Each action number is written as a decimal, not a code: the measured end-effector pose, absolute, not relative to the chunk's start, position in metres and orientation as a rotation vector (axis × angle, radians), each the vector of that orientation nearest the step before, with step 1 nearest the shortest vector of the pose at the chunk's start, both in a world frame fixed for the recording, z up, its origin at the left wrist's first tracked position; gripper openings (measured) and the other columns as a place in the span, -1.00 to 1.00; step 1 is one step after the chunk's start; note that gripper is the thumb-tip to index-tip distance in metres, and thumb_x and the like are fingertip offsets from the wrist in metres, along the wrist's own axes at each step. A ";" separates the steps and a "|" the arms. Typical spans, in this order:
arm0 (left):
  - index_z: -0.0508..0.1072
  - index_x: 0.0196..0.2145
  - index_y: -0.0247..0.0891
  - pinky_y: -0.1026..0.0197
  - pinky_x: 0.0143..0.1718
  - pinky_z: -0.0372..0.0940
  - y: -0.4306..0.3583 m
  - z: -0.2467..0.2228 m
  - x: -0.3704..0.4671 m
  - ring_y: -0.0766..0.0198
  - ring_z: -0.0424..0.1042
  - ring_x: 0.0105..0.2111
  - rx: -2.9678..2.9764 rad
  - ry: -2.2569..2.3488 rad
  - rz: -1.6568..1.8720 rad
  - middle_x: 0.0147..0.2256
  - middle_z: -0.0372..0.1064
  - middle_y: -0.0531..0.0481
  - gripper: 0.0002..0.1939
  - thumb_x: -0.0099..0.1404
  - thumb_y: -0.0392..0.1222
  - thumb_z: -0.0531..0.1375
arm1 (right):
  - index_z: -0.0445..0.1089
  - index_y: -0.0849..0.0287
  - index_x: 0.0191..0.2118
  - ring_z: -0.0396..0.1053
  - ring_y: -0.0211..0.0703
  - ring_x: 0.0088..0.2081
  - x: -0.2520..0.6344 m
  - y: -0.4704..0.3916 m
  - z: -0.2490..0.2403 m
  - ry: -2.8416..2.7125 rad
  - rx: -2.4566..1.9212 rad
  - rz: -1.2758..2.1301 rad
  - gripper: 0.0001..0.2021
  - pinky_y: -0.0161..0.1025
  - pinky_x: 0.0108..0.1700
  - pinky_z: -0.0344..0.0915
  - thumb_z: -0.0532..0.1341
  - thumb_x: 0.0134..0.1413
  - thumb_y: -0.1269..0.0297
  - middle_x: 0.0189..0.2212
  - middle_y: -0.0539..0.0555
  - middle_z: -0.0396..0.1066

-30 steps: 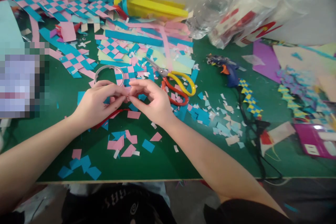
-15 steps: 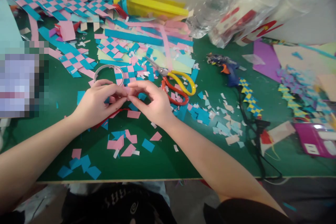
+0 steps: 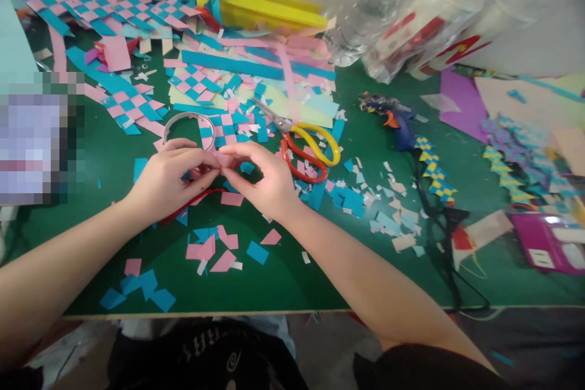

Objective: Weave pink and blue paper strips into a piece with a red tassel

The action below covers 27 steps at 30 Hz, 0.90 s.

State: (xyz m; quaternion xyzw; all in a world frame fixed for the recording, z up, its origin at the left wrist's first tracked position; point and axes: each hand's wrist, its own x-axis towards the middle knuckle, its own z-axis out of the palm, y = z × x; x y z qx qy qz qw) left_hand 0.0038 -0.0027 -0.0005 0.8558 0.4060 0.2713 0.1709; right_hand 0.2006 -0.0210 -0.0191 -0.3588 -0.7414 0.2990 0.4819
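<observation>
While L hand (image 3: 171, 180) pinches pink ppr (image 3: 222, 159) | R hand (image 3: 269, 183) does too | 2 grips nr-closed, tips on it

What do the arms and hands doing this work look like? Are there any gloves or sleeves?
These are a person's arms, with no machine parts or cables on them. The left hand and right hand wear no gloves, and I see no rings or watch. Both forearms are bare; the right sleeve is black, and a bit of dark left sleeve shows.
</observation>
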 end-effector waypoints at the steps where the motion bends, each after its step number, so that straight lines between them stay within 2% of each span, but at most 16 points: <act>1: 0.54 -0.27 -0.14 0.06 0.04 0.33 -0.002 -0.001 0.003 0.21 0.46 -0.34 2.427 1.155 0.764 -0.46 0.51 0.07 -0.73 0.34 -0.03 0.08 | 0.35 0.06 -0.03 0.46 -0.24 -0.19 0.201 -0.021 -0.019 -1.812 -0.884 0.732 -0.77 -0.14 -0.09 0.49 0.15 0.22 0.41 -0.24 -0.02 0.48; 10: 0.53 -0.26 -0.14 0.06 0.08 0.31 -0.001 -0.001 0.002 0.27 0.46 -0.39 2.432 1.119 0.772 -0.42 0.52 0.08 -0.76 0.34 -0.04 0.10 | 0.32 0.06 -0.02 0.46 -0.24 -0.20 0.200 -0.021 -0.019 -1.822 -0.893 0.718 -0.77 -0.11 -0.07 0.49 0.15 0.22 0.41 -0.24 -0.02 0.47; 20: 0.53 -0.25 -0.14 0.06 0.05 0.34 -0.001 -0.001 0.002 0.29 0.46 -0.40 2.454 1.091 0.794 -0.42 0.52 0.07 -0.78 0.35 -0.08 0.10 | 0.34 0.07 -0.04 0.46 -0.28 -0.20 0.199 -0.021 -0.017 -1.781 -0.870 0.731 -0.74 -0.20 -0.07 0.46 0.17 0.17 0.48 -0.23 -0.03 0.48; 27: 0.52 -0.26 -0.18 0.14 -0.04 0.36 -0.001 -0.001 0.002 0.26 0.49 -0.34 2.465 1.054 0.800 -0.42 0.51 0.05 -0.80 0.35 -0.10 0.12 | 0.32 0.06 -0.04 0.46 -0.26 -0.17 0.199 -0.021 -0.018 -1.809 -0.903 0.717 -0.76 -0.18 -0.05 0.47 0.16 0.20 0.44 -0.21 -0.03 0.48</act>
